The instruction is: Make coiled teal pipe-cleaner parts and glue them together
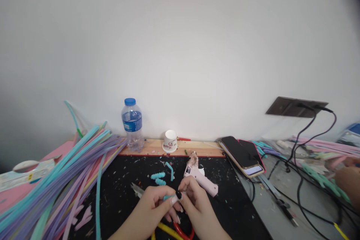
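Observation:
My left hand [159,202] and my right hand [195,202] meet over the black mat [123,195], fingertips pinched together. Between them a bit of a turquoise pipe cleaner [167,197] shows; the fingers hide most of it. Just beyond my left hand lie a coiled turquoise pipe cleaner [158,175], a second coil [160,182] and a short bent piece [170,171]. Scissors lie under my hands, with their blades [136,190] poking out at the left and a red handle [184,234] below. A pale pink glue gun [206,184] rests beyond my right hand.
Many pastel pipe cleaners [70,180] fill the left side. At the back stand a water bottle [132,125] and a paper cup [170,141]. Phones [239,153], black cables [299,180] and a wall socket [287,107] are on the right, with another person's hand [348,182] at the edge.

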Motion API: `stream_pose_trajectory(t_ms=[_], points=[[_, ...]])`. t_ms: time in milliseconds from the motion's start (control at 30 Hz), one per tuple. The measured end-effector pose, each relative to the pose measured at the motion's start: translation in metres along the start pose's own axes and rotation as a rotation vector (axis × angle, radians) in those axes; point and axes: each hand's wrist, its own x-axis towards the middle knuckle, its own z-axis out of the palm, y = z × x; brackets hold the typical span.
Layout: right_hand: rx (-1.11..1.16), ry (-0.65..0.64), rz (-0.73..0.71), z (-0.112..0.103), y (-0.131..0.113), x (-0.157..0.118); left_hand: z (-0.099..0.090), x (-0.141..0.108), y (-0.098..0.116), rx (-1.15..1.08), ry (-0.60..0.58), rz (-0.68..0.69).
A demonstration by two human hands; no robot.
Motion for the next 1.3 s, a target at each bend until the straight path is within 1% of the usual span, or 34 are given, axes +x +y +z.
stream_pose_trajectory(t_ms=[133, 233, 333, 433, 533, 700, 767, 867, 967, 1200, 1300], points=[[-0.159, -0.042, -0.040, -0.003, -0.005, 0.003, 0.000, -0.001, 0.001, 0.064, -0.019, 0.039], [-0.270, -0.100, -0.070, -0.005, -0.009, 0.004, 0.001, -0.002, -0.001, 0.113, -0.005, 0.043], [-0.302, -0.135, -0.092, -0.005, -0.012, 0.002, 0.001, -0.002, -0.002, 0.141, -0.004, 0.044], [-0.271, -0.144, -0.099, -0.004, -0.013, 0.001, 0.001, -0.003, -0.002, 0.162, -0.022, 0.044], [-0.236, -0.144, -0.068, -0.004, -0.010, 0.001, 0.000, -0.003, -0.003, 0.186, -0.009, 0.048], [-0.162, -0.068, 0.020, -0.006, -0.004, 0.000, 0.000, -0.001, -0.006, 0.139, 0.009, 0.046], [-0.157, -0.080, 0.006, -0.007, -0.005, 0.001, 0.000, 0.000, -0.006, 0.115, 0.016, 0.039], [-0.208, -0.113, -0.048, -0.007, -0.008, 0.002, 0.001, -0.001, -0.007, 0.118, 0.009, 0.043], [-0.276, -0.087, -0.077, -0.006, -0.011, 0.003, 0.002, -0.002, -0.006, 0.144, 0.010, 0.044], [-0.279, -0.071, -0.063, -0.003, -0.012, 0.001, 0.004, -0.004, -0.003, 0.171, -0.014, 0.044], [-0.328, -0.048, -0.055, -0.005, -0.010, 0.000, 0.002, -0.003, -0.003, 0.168, 0.005, 0.050]])
